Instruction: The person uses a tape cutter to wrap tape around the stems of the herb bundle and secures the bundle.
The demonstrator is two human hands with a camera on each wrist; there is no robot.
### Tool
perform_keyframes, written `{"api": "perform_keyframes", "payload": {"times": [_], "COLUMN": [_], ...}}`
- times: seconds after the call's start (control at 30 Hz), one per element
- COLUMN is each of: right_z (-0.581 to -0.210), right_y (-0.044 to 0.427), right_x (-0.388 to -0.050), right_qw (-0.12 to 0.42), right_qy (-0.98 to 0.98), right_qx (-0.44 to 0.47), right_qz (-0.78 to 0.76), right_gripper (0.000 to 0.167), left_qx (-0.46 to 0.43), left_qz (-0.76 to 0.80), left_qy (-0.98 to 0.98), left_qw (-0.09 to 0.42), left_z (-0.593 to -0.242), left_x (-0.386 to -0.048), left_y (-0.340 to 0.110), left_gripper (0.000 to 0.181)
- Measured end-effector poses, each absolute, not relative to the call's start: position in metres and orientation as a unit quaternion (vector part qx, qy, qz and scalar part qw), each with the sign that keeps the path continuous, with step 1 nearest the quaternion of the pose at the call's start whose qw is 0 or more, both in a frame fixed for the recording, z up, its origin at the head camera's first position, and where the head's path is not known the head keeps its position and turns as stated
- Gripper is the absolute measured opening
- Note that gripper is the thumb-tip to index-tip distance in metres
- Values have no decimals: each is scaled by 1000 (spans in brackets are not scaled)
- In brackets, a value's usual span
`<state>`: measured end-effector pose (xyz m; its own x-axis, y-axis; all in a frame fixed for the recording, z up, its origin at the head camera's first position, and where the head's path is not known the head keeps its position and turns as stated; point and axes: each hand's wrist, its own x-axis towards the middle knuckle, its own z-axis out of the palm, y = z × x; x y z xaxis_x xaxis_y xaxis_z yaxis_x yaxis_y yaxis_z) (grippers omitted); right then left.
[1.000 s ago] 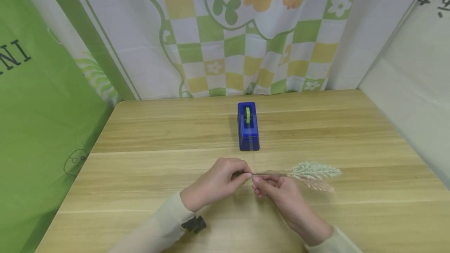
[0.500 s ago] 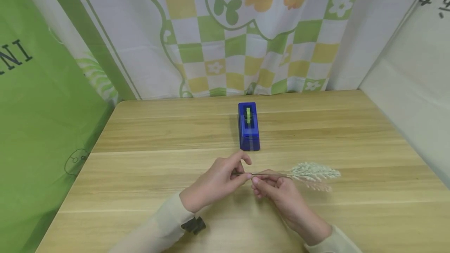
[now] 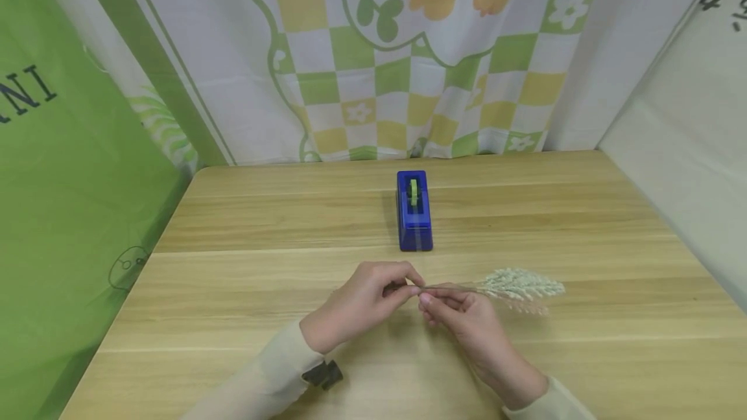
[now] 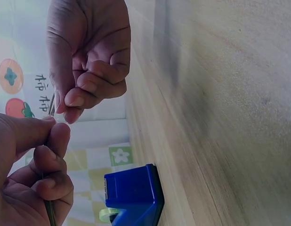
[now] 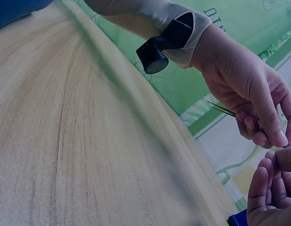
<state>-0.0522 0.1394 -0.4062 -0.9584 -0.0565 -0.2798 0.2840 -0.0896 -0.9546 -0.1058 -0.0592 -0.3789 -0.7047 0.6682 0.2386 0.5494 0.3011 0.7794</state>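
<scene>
Thin stems (image 3: 454, 288) of feathery dried grass run sideways between my two hands, over the table's front half. To the right they end in a pale green plume (image 3: 519, 282) and a fainter pinkish plume (image 3: 528, 307) under it. My left hand (image 3: 364, 303) pinches the stems between thumb and index finger; their cut ends (image 5: 221, 109) poke out past its curled fingers in the right wrist view. Close beside it, thumb nearly touching, my right hand (image 3: 467, 319) pinches the stems from below. Whatever lies right between the fingertips is too small to tell.
Beyond the hands, a blue tape dispenser (image 3: 415, 212) with a small roll of tape (image 3: 414, 193) stands on the wooden table (image 3: 262, 225). A checked curtain (image 3: 397, 83) hangs at the back edge, and a green cloth (image 3: 70, 180) on the left. A black wrist camera (image 3: 323, 374) sits under the left sleeve.
Half a second ago my left index finger was raised off the stems; now it is down against the thumb again. The right hand and the plumes have hardly moved.
</scene>
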Motion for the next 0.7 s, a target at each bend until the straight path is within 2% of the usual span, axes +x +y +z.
{"api": "perform_keyframes", "payload": {"times": [0.43, 0.7], "right_z": [-407, -411], "right_y": [137, 138], "right_x": [-53, -52], "right_qw": [110, 129], "right_qy": [659, 672], "right_qx": [87, 63], "right_qz": [-739, -727], "right_gripper": [43, 43], "left_qx": [371, 371], "left_qz": [453, 454], "left_qy": [809, 808], "left_qw": [57, 65], "left_z": [-379, -380], "left_x": [-106, -106], "left_y": [-57, -58], "left_gripper": [11, 12]}}
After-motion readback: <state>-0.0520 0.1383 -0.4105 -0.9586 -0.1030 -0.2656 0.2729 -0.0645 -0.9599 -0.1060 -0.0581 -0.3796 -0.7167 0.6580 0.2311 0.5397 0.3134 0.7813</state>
